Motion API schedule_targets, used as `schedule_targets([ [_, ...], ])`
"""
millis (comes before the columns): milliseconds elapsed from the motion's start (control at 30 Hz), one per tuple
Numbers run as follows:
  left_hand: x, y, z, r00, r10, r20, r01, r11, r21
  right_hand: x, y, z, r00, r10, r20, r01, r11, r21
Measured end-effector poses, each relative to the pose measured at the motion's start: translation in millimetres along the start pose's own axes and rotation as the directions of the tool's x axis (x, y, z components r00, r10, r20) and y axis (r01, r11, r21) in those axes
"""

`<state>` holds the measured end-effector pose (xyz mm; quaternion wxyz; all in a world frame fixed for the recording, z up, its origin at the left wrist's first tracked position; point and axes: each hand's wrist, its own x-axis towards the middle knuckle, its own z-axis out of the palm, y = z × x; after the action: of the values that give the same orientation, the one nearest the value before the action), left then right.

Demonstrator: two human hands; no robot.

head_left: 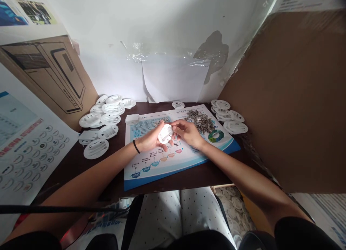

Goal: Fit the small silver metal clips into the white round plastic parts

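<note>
- left hand [151, 136]: fingers and palm closed around the left side of a white disc [165, 133], clamping it; black wristband [136, 146] on that wrist
- right hand [187, 133]: fingertips [173, 124] pressed on the disc's right rim, fingers drawn together; exact contact partly hidden
- disc: white molded plastic, slotted face, held just above the middle of the frame's center, between both hands, tilted, not touching the sheet
- printed sheet [151, 172]: blue-edged, lies under the hands, angled on the desk
- metal bits [199, 121]: gray heap on the sheet, just beyond the right hand; smaller heap [161, 123] just beyond the left fingers
- disc stack [104, 113]: loose white discs, overlapping, on the desk at left of the sheet, some spilling toward lower left
- disc group [228, 116]: same kind, on the desk at right of the sheet
- lone disc [178, 105]: at the sheet's far edge, center
- white piece [132, 119]: boxy, on the sheet's upper left corner
- desk [189, 179]: dark brown, under everything
- cardboard [286, 98]: large sheet, filling the right of the frame
- crate [234, 206]: lower center right, below the desk, packed with pale discs
- knees [159, 214]: dotted white trousers, bottom center
</note>
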<state>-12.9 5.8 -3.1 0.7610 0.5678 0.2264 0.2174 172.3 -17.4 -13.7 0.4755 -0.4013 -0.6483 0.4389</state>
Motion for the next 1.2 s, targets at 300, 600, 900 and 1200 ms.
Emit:
schedule_targets([
  [300,0,-4,6.8,0.999,0.031,-0.025,-0.033,0.995,-0.094,-3,-2,4,0.938,-0.278,-0.208,0.194,0.917,-0.349],
  [600,4,-15,11.9,0.987,0.109,-0.121,-0.117,0.992,-0.054,-1,-3,14,0.908,-0.305,-0.288,0.186,0.908,-0.375],
  [900,3,-16,17.9,0.987,0.115,-0.116,-0.096,0.983,0.154,-5,-4,15,0.889,-0.412,-0.199,0.257,0.809,-0.528],
  [1200,0,-14,22.0,0.989,0.053,-0.135,-0.018,0.968,0.25,-3,2,23,0.905,-0.373,-0.205,0.165,0.752,-0.638],
])
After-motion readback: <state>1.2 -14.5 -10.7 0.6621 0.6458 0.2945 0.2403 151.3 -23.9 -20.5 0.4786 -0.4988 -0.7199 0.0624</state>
